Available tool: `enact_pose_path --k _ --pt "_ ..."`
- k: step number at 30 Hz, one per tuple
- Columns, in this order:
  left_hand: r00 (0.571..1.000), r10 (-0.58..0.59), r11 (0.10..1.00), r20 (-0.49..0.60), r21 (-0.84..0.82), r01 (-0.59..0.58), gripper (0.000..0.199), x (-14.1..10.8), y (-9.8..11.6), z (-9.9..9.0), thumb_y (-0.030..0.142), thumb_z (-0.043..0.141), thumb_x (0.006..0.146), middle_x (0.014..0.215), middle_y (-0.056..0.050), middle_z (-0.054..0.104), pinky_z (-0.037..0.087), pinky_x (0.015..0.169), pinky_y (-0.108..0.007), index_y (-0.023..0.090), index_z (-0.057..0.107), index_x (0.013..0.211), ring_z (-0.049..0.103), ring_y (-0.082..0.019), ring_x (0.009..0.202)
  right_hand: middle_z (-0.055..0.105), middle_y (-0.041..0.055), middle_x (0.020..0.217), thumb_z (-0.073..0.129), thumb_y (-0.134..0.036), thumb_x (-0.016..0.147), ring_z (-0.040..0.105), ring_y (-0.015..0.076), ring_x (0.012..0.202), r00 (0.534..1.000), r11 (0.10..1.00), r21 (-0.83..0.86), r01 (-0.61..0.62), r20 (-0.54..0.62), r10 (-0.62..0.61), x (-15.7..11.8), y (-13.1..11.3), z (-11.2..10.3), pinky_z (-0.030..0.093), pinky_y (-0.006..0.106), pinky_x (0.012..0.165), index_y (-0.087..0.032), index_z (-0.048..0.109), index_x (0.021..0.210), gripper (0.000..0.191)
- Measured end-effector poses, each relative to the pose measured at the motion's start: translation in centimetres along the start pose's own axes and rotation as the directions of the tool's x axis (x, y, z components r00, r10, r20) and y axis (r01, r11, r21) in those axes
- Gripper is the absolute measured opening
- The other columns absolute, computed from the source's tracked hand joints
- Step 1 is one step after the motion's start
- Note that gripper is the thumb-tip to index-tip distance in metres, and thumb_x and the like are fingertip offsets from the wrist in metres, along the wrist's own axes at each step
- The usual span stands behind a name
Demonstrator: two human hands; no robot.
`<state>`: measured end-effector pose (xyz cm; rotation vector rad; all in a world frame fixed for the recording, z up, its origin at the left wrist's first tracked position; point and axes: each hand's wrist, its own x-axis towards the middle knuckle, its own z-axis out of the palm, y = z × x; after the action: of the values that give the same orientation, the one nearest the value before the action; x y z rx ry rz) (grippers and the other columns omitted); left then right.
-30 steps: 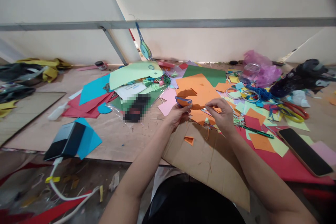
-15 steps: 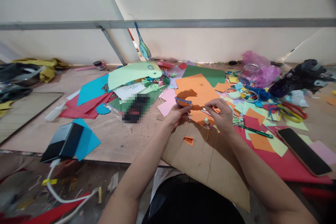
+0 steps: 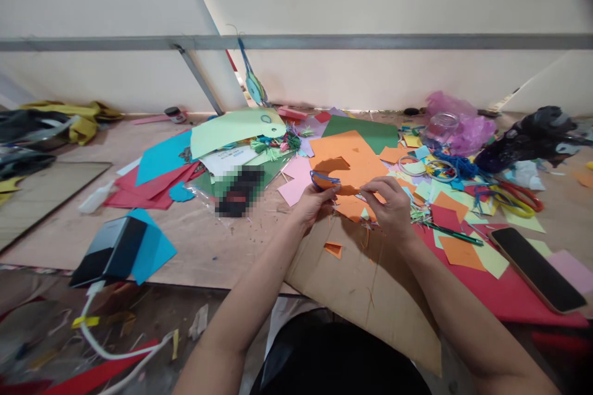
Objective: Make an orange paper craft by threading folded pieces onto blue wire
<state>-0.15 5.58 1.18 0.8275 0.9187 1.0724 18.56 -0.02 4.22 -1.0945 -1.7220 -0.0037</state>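
A curved orange paper piece [image 3: 332,166] with a blue string or loop [image 3: 323,181] along its left side is held up between my hands. My left hand [image 3: 315,205] pinches its lower left edge. At its right end, my right hand [image 3: 388,200] has thumb and fingertips closed on the orange paper. Behind the piece lies a large orange sheet [image 3: 356,145]. Below my hands is a brown cardboard sheet [image 3: 361,284] with a small folded orange scrap [image 3: 332,250] on it.
On the right are a phone [image 3: 537,268], a green pen [image 3: 456,234], scissors [image 3: 519,197], blue yarn [image 3: 456,165] and paper scraps. Coloured sheets, a white bottle [image 3: 95,199] and a dark device [image 3: 109,251] with a white cable [image 3: 90,336] are on the left.
Both hands keep their hold on the orange piece. My right fingertips have shifted very slightly left, and the piece is tilted a little differently.
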Motion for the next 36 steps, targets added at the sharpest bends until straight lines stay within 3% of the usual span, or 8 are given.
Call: enact_pose_path --k 8,25,36 --pt "0.999 0.02 1.0 -0.03 -0.019 -0.02 0.053 -0.16 -0.02 0.29 0.044 0.098 0.043 0.059 0.0 0.063 0.04 0.049 -0.022 0.013 0.069 0.076 0.053 -0.009 0.05 0.072 0.0045 0.091 0.064 -0.022 0.095 0.067 0.0204 0.086 0.999 0.998 -0.047 0.038 0.008 -0.037 -0.12 0.17 0.0 0.053 0.035 0.078 -0.025 0.072 0.09 0.01" --pt "0.993 0.099 0.995 0.065 0.002 -0.099 0.042 -0.1 -0.19 0.05 0.038 0.094 0.052 0.068 -0.002 0.067 0.044 0.057 -0.026 0.013 0.073 0.078 0.055 -0.01 0.056 0.073 0.0025 0.088 0.065 -0.017 0.092 0.068 0.019 0.083 0.997 0.99 0.113 -0.08 0.025 0.077 -0.22 0.0 0.22 0.055 0.032 0.072 -0.025 0.068 0.09 0.008" --pt "0.992 0.113 0.993 0.053 -0.045 -0.111 0.041 0.03 -0.34 0.22 0.037 0.094 0.05 0.065 -0.001 0.065 0.045 0.056 -0.025 0.013 0.071 0.074 0.054 -0.009 0.054 0.076 0.003 0.088 0.063 -0.025 0.094 0.071 0.019 0.08 0.99 0.99 0.018 -0.137 0.042 0.136 -0.69 0.08 0.32 0.056 0.032 0.074 -0.024 0.071 0.091 0.008"
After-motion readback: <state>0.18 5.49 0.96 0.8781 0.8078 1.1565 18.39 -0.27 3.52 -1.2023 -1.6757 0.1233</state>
